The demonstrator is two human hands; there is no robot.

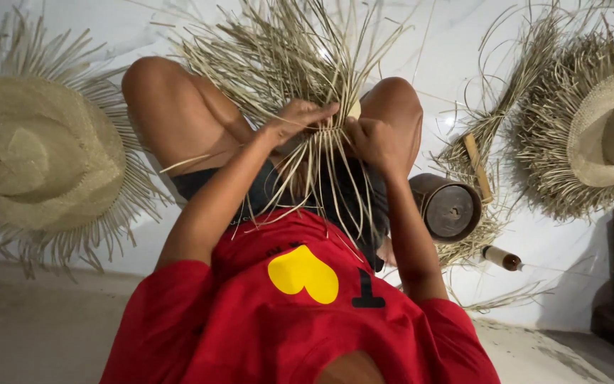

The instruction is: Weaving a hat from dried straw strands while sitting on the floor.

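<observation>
I sit on a pale sheet (570, 256) spread over the floor, which keeps the straw clean and gathered, with my knees drawn up so my lap serves as a bench. To my left lies a straw hat (33, 153), crown up, its brim edge a fringe of loose uncut strands, set aside well out of reach. To my right is another fringed hat (598, 131), lying tilted with its crown toward me, and between it and my knee a loose bundle of straw (481, 142) with a flat wooden stick (477, 167) lying across it. Nearer my right leg stands a dark round wooden block (448, 208), close enough to grab, and just past it a small pale-handled tool with a dark tip (500, 257). Between my knees I hold the unfinished straw weave (300, 64), its long strands fanning upward and hanging down over my red shirt (286, 320), so the free ends stay out of the way of the woven part. My left hand (294, 119) is curled over the work, fingers pinching several strands at the woven edge. My right hand (372, 141) is clenched around the other side of the same edge, gripping strands tight so the plait keeps its tension.
</observation>
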